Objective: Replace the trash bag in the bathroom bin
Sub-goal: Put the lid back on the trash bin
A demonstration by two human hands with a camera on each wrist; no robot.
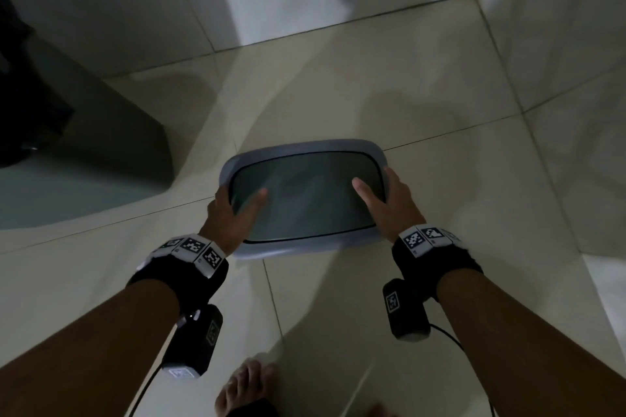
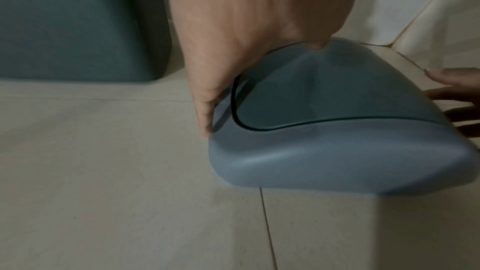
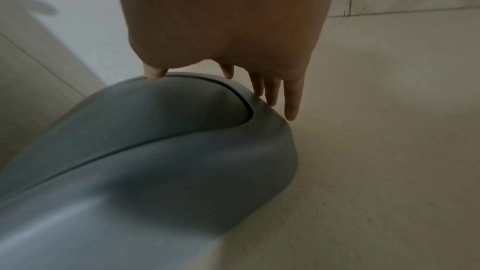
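Bin lid (image 1: 306, 159): on the floor (image 1: 338, 85), between both hands, long axis running hand to hand. Left hand (image 1: 230, 210) and right hand (image 1: 389, 203) clasp opposite short ends, thumbs on top, fingers (image 3: 292, 100) down the sides. Both equally near; likely next move is a straight lift.

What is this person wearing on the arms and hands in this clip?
Both forearms are bare, no sleeves or gloves. The left hand and right hand each have a black wrist wrap topped by a white band of square black-and-white markers. A black camera box hangs under each wrist, with a thin black cable.
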